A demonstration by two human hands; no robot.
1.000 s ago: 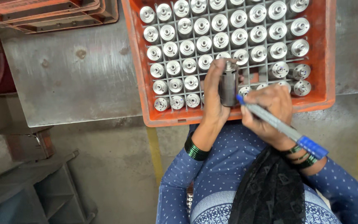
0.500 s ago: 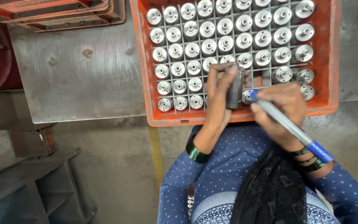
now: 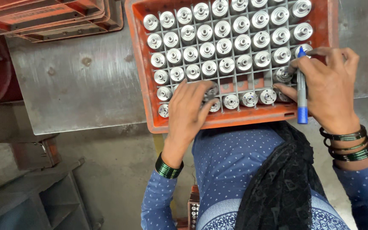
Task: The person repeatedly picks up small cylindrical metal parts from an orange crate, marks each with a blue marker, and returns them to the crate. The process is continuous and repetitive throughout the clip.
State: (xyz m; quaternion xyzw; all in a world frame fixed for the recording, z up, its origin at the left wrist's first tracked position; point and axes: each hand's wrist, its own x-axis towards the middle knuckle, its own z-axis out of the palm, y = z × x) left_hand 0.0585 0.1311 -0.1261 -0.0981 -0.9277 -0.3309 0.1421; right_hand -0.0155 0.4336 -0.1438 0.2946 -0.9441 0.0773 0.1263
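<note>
The left hand (image 3: 189, 111) lies flat, fingers spread, on the near-row metal cylinders (image 3: 218, 47), gripping nothing, while the right hand (image 3: 326, 87) pinches a blue marker (image 3: 302, 91), tip at a far-right cylinder. Nearly every cell of the orange crate (image 3: 143, 81) is filled; a few between the hands look empty.

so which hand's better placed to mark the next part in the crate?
Probably the right hand: it holds the blue marker, tip at the metal parts along the crate's right side. The left hand rests empty on the front rows.
</note>
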